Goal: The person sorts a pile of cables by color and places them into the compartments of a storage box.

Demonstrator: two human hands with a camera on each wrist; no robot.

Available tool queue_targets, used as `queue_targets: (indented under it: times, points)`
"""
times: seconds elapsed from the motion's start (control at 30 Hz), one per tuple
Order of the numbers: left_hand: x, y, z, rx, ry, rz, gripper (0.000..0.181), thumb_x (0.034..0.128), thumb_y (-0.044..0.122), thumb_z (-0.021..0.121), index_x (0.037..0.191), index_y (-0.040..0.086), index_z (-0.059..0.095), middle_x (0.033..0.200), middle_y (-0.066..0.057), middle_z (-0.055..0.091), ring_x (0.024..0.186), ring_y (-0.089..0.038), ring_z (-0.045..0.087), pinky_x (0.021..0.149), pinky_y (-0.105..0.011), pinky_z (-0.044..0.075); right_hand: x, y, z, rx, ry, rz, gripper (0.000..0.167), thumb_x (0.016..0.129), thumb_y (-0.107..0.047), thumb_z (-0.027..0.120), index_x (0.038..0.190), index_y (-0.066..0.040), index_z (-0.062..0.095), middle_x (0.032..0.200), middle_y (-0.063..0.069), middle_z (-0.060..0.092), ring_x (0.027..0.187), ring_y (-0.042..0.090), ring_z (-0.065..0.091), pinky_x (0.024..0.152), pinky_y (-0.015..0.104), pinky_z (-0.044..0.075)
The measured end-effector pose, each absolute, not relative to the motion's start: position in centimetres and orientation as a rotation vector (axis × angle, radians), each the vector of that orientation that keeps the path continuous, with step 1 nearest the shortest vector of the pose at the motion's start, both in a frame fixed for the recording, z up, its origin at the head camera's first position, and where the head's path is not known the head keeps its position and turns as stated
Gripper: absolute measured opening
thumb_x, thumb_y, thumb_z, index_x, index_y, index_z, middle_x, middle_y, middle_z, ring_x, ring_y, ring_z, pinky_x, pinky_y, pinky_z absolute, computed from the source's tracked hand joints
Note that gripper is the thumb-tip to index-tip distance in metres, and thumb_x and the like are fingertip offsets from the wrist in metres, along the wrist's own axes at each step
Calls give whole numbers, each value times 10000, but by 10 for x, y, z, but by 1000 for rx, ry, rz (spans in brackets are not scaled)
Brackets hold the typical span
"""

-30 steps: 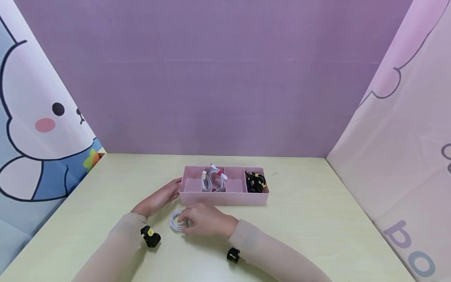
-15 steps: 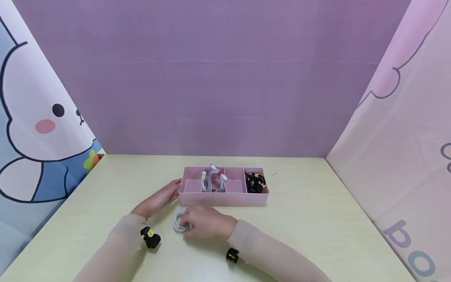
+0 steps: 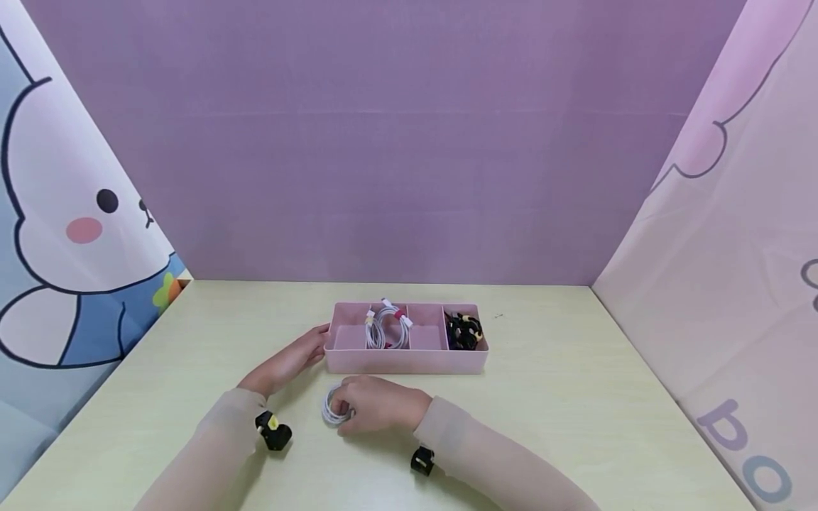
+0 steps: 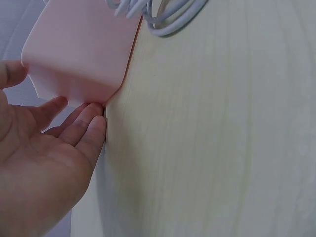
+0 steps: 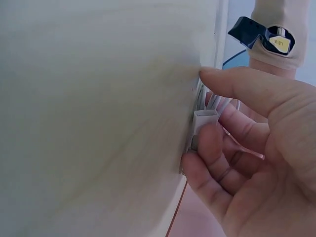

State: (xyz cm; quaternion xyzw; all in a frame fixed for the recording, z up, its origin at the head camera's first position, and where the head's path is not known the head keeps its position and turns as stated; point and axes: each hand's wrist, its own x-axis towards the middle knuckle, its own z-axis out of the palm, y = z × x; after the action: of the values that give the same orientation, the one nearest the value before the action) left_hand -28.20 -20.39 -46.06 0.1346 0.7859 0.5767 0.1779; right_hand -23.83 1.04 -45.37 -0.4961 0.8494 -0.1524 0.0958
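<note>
My right hand (image 3: pixel 381 403) holds a coiled white-grey cable (image 3: pixel 328 410) low over the table, in front of a pink divided box (image 3: pixel 405 363). Curled fingers show around the coil in the right wrist view, beside a white rectangular plug (image 5: pixel 205 117). My left hand (image 3: pixel 290 360) rests against the box's left end. Its fingertips touch the pink end wall (image 4: pixel 74 81), and the thumb lies near the rim. Inside the box, bundled light cables (image 3: pixel 375 332) with red and yellow ties stand in the second compartment from the left. Dark, tangled items with yellowish parts (image 3: pixel 464 331) fill the rightmost one.
The pale wooden table (image 3: pixel 543 397) extends around the box. A purple backdrop (image 3: pixel 396 142) rises behind it, with printed cloths at both sides. Small dark marks (image 3: pixel 498 315) lie on the table right of the box. Each wrist carries a black camera (image 3: pixel 273 430).
My right hand has drawn the coiled cable slightly to the right along the front of the box. The left hand and the box have stayed in place.
</note>
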Motion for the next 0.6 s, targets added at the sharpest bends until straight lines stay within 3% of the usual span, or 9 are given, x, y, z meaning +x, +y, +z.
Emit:
queue_targets:
  times: [0.4, 0.6]
  points:
    - [-280, -204, -457, 387, 2215, 1640, 617, 1114, 341, 276, 1588, -13, 104, 1620, -244, 189, 1474, -397, 233, 1219, -486, 192, -239, 13, -452, -1480, 2526, -471, 95, 832, -204, 823, 867, -176, 740, 838, -128, 541, 787, -18, 464, 721, 83, 388]
    - [-280, -204, -458, 384, 2215, 1641, 618, 1114, 342, 272, 1587, -19, 105, 1623, -247, 175, 1479, -400, 215, 1220, -483, 189, -241, 14, -451, -1542, 2516, -505, 55, 865, -186, 780, 865, -170, 727, 795, -137, 559, 725, -31, 469, 648, 66, 393]
